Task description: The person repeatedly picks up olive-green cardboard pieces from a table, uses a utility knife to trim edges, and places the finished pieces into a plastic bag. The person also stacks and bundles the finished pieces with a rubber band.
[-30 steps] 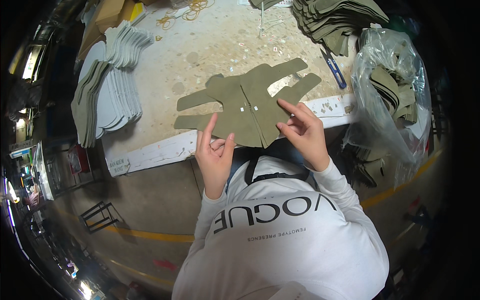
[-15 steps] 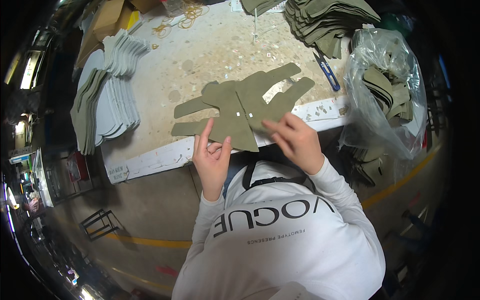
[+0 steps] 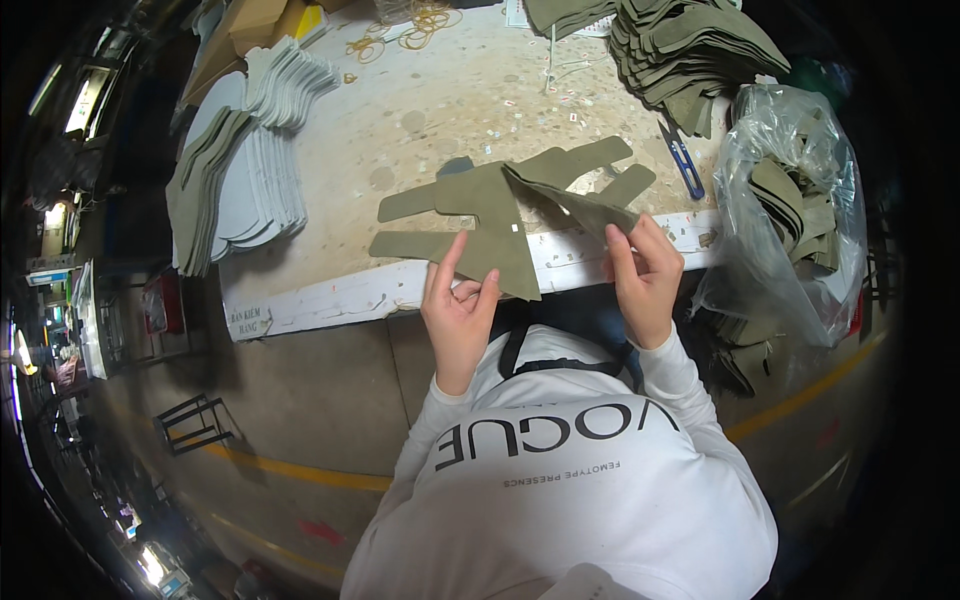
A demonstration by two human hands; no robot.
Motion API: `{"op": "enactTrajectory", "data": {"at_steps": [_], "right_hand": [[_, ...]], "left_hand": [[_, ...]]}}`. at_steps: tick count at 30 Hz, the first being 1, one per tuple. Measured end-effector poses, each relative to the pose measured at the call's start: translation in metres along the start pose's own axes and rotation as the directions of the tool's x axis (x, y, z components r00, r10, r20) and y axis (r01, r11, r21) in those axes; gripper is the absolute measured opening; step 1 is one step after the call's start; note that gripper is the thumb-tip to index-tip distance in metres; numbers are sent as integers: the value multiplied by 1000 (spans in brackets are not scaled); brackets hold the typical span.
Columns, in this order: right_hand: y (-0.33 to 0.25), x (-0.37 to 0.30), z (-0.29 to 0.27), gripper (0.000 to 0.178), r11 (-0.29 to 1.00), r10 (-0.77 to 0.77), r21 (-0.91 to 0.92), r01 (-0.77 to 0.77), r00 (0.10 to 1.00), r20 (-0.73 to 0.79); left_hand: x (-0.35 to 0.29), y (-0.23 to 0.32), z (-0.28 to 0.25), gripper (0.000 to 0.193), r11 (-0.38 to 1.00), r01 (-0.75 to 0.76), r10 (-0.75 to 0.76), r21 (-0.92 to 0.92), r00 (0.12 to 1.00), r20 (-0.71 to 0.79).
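Note:
Two mirrored olive-green cut pieces of suede-like material lie side by side at the table's front edge, each with strap-like arms. My left hand [image 3: 462, 315] rests on the near edge of the left olive piece [image 3: 485, 215], index finger and thumb stretched apart, the other fingers bent. A small white sticker shows on that piece. My right hand [image 3: 648, 278] pinches the near edge of the right olive piece [image 3: 575, 203] between thumb and fingers. That edge is raised and folded up, while its far arms stay on the table. A small grey-blue piece [image 3: 455, 166] peeks out behind the left one.
Blue thread snips [image 3: 682, 160] lie at the right, near a clear plastic bag [image 3: 840, 200] of olive pieces. Stacks of olive pieces [image 3: 690, 50] stand at the far right. Pale grey pieces [image 3: 262, 185] and olive pieces [image 3: 205, 185] are stacked at the left, by a cardboard box [image 3: 262, 25].
My right hand has moved right and taken hold of the right olive piece's near edge, lifting it off the table. My left hand keeps its place on the left piece. The view has shifted slightly.

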State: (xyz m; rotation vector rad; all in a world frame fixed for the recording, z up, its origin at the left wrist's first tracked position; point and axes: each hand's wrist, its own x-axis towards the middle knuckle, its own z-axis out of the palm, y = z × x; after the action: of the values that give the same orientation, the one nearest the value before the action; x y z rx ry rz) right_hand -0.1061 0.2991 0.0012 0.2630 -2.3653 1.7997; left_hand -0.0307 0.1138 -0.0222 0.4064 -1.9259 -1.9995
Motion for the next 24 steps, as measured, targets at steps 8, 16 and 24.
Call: {"op": "enactTrajectory", "data": {"at_steps": [8,16,24], "right_hand": [[-10,-32,13,36,935,-279,-138,326,918,281],[-12,-28,6,28,974,-191,-62,216,940,284],[-5,10,-2,28,956,129,216,-199,945,300]], "left_hand": [[9,48,-1,43,929,317,-349,191,922,169],[37,49,1,47,914,-213,58,345,911,409],[62,51,-117,48,937,-45,-34,347,975,218]]}}
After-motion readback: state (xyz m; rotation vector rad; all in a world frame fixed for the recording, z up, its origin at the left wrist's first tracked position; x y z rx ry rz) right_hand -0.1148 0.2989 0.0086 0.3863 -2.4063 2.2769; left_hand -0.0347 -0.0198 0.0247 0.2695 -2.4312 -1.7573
